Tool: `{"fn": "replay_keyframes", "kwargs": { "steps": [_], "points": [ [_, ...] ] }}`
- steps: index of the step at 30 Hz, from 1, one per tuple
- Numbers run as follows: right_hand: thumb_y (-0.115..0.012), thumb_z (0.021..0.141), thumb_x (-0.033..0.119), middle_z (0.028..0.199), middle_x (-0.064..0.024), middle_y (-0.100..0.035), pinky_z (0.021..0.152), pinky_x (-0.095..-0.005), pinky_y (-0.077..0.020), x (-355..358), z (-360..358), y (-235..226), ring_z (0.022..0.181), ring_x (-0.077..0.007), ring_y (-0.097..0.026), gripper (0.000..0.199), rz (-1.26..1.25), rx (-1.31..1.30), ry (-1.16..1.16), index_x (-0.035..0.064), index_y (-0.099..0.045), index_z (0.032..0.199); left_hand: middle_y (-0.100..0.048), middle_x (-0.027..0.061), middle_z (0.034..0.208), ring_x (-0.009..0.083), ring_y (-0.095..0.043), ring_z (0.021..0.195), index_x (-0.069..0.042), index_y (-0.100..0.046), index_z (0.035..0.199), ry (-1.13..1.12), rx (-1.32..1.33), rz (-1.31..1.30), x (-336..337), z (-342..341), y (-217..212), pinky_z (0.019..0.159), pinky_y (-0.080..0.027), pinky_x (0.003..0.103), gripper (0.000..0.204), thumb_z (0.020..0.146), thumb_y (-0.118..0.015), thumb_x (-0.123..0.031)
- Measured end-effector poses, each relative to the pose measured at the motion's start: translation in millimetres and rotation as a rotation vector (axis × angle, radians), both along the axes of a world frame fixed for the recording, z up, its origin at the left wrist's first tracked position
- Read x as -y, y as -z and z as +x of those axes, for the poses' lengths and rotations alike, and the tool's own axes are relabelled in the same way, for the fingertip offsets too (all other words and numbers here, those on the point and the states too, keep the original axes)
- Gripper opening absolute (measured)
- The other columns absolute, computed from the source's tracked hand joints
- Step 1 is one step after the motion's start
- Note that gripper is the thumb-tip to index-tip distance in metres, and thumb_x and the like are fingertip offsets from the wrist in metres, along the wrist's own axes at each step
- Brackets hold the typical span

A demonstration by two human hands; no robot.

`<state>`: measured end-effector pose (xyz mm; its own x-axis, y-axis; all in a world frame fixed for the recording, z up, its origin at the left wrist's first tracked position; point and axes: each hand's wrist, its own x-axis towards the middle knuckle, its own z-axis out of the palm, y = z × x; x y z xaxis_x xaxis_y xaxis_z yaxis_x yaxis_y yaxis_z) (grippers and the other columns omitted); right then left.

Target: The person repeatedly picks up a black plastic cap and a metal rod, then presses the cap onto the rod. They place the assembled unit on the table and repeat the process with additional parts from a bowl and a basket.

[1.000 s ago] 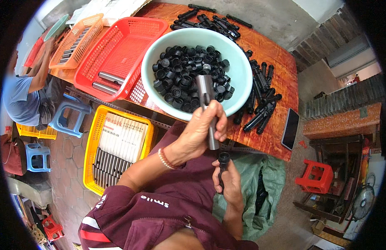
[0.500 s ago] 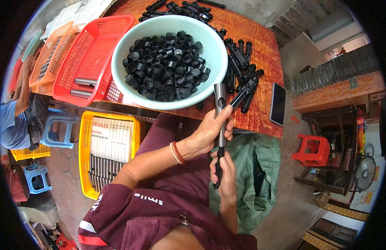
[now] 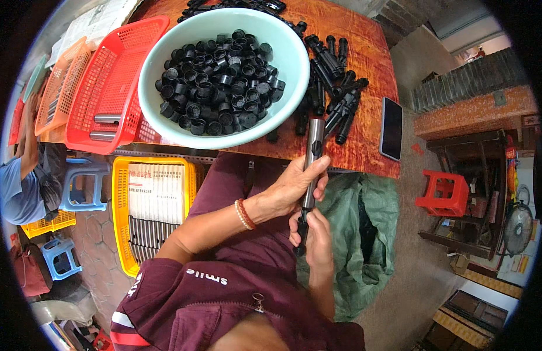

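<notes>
My left hand (image 3: pixel 294 186) is closed around a grey metal tube (image 3: pixel 313 139) with a hole in its side near the top. Out of the tube's lower end comes a black plastic rod-like part (image 3: pixel 302 233), gripped by my right hand (image 3: pixel 319 237). Both hands are over my lap, close to the table's front edge. How far the black part reaches inside the tube is hidden. Beyond them on the table, a pale green basin (image 3: pixel 282 44) holds many small black caps (image 3: pixel 215 82). Loose black plastic parts (image 3: pixel 332 61) lie piled to its right.
A phone (image 3: pixel 391 130) lies at the table's right edge. Left of the basin, a red basket (image 3: pixel 87 88) holds two metal tubes. A yellow crate (image 3: pixel 117 216) below has several tubes; a green sack (image 3: pixel 370 257) is at my right. Another person (image 3: pixel 19 181) sits far left.
The camera view has shifted slightly. The tube leans a little more, its top to the right, and less of the black part shows below it. My right-hand fingers have shifted closer to the tube's end.
</notes>
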<state>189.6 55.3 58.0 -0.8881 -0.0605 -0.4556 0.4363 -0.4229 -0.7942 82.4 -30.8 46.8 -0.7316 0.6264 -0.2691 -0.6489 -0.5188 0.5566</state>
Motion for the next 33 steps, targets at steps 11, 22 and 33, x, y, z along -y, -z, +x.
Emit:
{"fn": "replay_keyframes", "kwargs": {
  "steps": [11, 22, 33],
  "points": [
    [-0.038, 0.09, 0.023, 0.072, -0.0065, -0.049, 0.051, -0.0238, -0.0365, 11.3, 1.7, 13.8, 0.054, -0.0111, -0.043, 0.019, 0.044, 0.039, 0.016, 0.0049, -0.043, 0.09, -0.048, 0.0009, 0.063, 0.0089, -0.046, 0.051, -0.01, -0.044, 0.079, -0.018, -0.038, -0.113, 9.2, 2.1, 6.5, 0.05, -0.043, 0.023, 0.028, 0.089, -0.054, -0.033],
    [-0.035, 0.085, 0.025, 0.057, -0.0034, -0.045, 0.043, -0.0216, -0.0311, 16.1, 0.2, 20.0, 0.044, -0.0087, -0.037, 0.024, 0.235, 0.057, 0.065, 0.0055, -0.044, 0.074, -0.047, 0.0, 0.059, 0.008, -0.045, 0.049, -0.01, -0.043, 0.072, -0.048, -0.07, -0.211, 8.2, 7.7, 11.6, 0.047, -0.041, 0.023, 0.031, 0.091, -0.051, -0.033],
    [-0.036, 0.084, 0.023, 0.053, -0.0014, -0.043, 0.04, -0.0209, -0.028, 18.9, -6.1, 15.8, 0.042, -0.0072, -0.035, 0.024, 0.324, 0.047, 0.095, 0.0057, -0.044, 0.069, -0.044, -0.0009, 0.057, 0.0075, -0.043, 0.048, -0.01, -0.042, 0.07, -0.106, -0.064, -0.138, 7.2, 10.5, 11.4, 0.045, -0.038, 0.022, 0.035, 0.092, -0.049, -0.036]
  ]
}}
